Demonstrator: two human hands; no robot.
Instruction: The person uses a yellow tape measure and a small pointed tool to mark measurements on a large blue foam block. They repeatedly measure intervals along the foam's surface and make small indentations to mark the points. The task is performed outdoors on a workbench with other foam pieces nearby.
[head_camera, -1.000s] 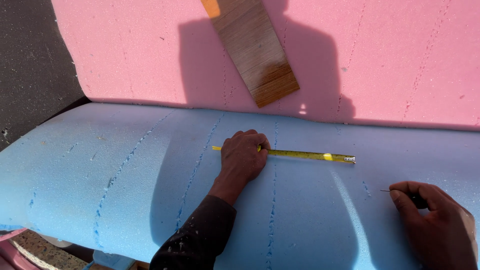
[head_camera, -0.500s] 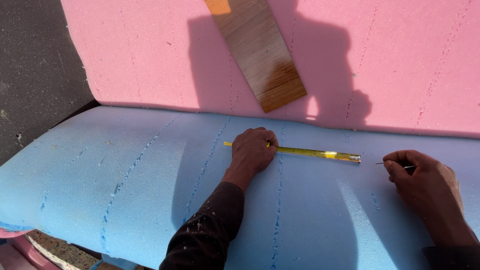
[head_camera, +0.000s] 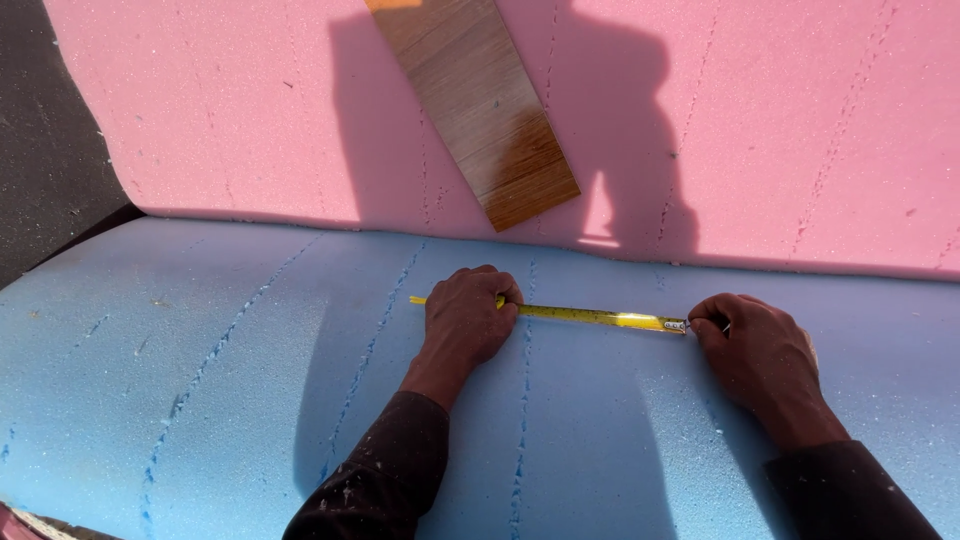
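Near the blue foam sheet's (head_camera: 200, 350) far edge, my left hand (head_camera: 465, 325) presses the yellow tape measure (head_camera: 590, 317) flat. My right hand (head_camera: 750, 350) is clenched at the tape's end hook, pinching something I can't make out.

A tape measure (head_camera: 590, 317) lies stretched left to right on the near foam sheet (head_camera: 200, 370). The left hand (head_camera: 465, 322) presses on its left part; the right hand (head_camera: 755, 350) sits at its right end, possibly pinching something small there. Behind this sheet a second foam sheet (head_camera: 250, 120) lies, with a wooden plank (head_camera: 480, 100) resting on it, beyond the tape.
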